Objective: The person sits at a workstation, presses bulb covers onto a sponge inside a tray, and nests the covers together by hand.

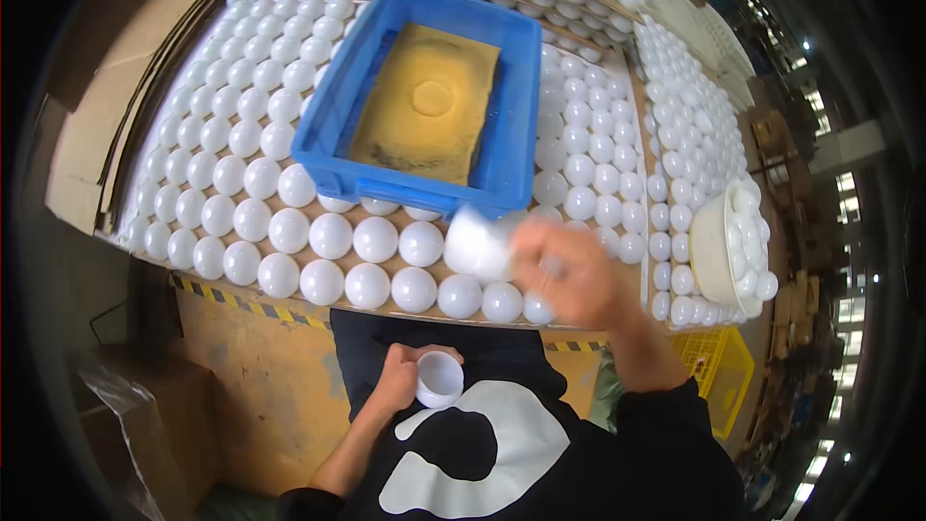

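Left hand (400,381) low against the black shirt (540,463), fingers (424,355) curled around a white dome cover (440,378), open mouth facing up; cover sits in the palm, thumb side toward the torso. Right hand (569,275) raised over the near edge of the surface (289,312), motion-blurred; fingers (540,246) clamped on a second white dome cover (479,243), which sticks out past the fingertips on the left, just short of the blue crate (333,111). Exact finger placement on that one unreadable through the blur. Blue crate directly beyond the right fingertips, resting on top of the dome rows; yellow sponge pad (424,106) with a round dent lying flat inside. Rows of white domes (241,164) packed tight across cardboard sheets, filling the surface on all sides of the crate; nearest row right under the right hand. Stacked white covers (738,251) in a pale tub on the far side of the right wrist, outboard of the fingers. Yellow plastic crate (719,367) below that, beside the right forearm. Yellow-black hazard tape (241,304) along the surface edge, outboard of the left fingers. Cardboard box with plastic wrap (125,415) well outboard of the left hand.
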Demonstrator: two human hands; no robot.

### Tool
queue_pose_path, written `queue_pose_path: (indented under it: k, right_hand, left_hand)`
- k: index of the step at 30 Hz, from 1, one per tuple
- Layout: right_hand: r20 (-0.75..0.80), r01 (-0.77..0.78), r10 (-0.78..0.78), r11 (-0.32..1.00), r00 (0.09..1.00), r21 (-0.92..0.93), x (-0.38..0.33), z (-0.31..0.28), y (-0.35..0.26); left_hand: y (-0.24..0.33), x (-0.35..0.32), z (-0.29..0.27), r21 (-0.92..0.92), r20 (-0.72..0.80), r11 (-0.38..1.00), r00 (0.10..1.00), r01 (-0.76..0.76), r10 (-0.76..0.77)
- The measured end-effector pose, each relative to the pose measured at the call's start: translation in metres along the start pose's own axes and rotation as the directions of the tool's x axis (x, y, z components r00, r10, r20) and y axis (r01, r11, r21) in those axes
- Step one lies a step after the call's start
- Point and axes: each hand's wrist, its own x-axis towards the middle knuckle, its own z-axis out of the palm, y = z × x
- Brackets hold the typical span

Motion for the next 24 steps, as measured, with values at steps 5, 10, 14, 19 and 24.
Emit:
queue_pose_path:
  k: [5, 10, 14, 19, 24]
  right_hand:
    - [-0.153, -0.201, 0.19, 0.978, 0.97, -0.06, 0.15, -0.032, 0.07]
    - [-0.021, -0.591, 0.591, 0.806, 0.807, -0.041, 0.223, -0.01, 0.13]
    - [-0.13, -0.224, 0.185, 0.86, 0.974, -0.459, 0.226, -0.025, 0.133]
    - [0.125, 0.011, 0.08, 0.799, 0.989, -0.601, 0.213, -0.009, 0.133]
    - [0.153, 0.006, 0.135, 0.728, 0.979, -0.685, 0.218, 0.004, 0.136]
  left_hand:
    - [0.012, -0.002, 0.001, 0.04, 0.039, 0.999, 0.999, 0.008, -0.01]
    - [0.018, -0.012, -0.007, 0.068, 0.042, 0.997, 0.998, -0.042, 0.039]
    - [0.014, -0.015, -0.016, 0.048, 0.049, 0.985, 0.985, -0.166, 0.164]
    - [0.021, -0.008, -0.012, -0.016, 0.029, 0.994, 0.994, -0.108, 0.109]
    - [0.031, -0.002, -0.002, 0.07, -0.004, 0.997, 1.0, 0.024, -0.023]
